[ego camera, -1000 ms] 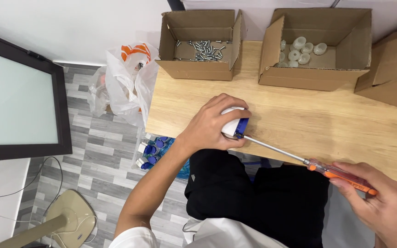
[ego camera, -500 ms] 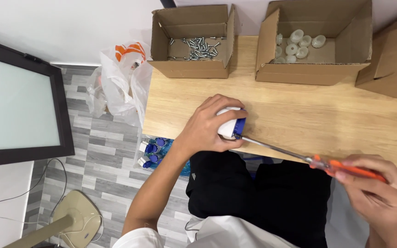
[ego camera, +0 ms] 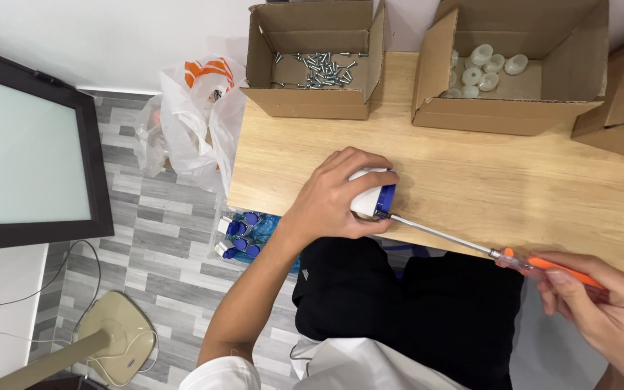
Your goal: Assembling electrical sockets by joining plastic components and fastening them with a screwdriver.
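Your left hand [ego camera: 334, 198] clamps white-and-blue plastic part [ego camera: 371, 196] on wooden table [ego camera: 514, 180]; right hand [ego camera: 604, 310] grips orange-handled screwdriver [ego camera: 471, 248], tip at part's blue end. Screw-driving appears underway, unfinished.

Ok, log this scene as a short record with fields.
left hand: grips a white and blue part at the table edge
right hand: holds an orange screwdriver, tip at the part
left box: screws
right box: pale round caps
floor: plastic bag, blue parts
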